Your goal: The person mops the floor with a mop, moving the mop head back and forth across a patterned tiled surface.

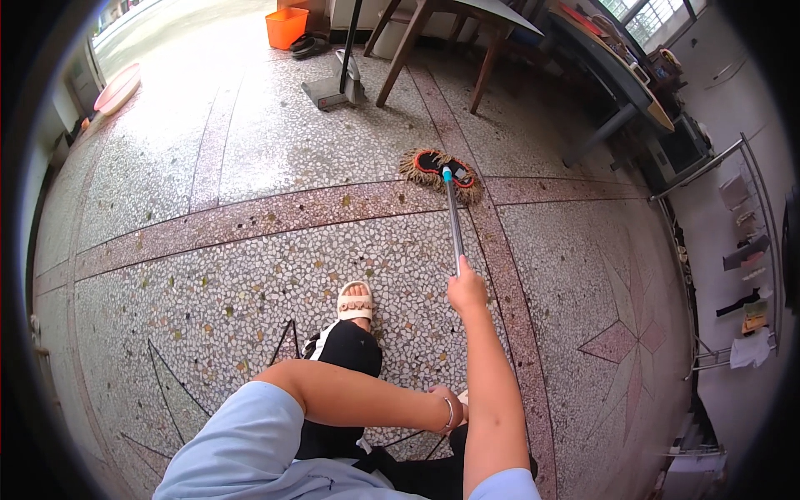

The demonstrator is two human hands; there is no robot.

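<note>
My right hand [467,290] is closed around the metal handle [455,228] of a mop. The handle runs up and away to a flat mop head [440,174] with tan string fringe, red edging and a turquoise joint, lying on the terrazzo floor [300,250]. My left arm crosses in front of me, and my left hand [453,403], with a silver bracelet at its wrist, is partly hidden behind my right forearm. What its fingers do cannot be made out. One foot in a cream sandal [355,302] stands on the floor, short of the mop head.
A long-handled dustpan [331,90] stands beyond, beside a wooden-legged table [406,53]. An orange bin [287,28] and dark shoes [309,45] are further back. A pink basin [119,89] leans at far left. A desk [625,81] and metal rack [759,206] line the right.
</note>
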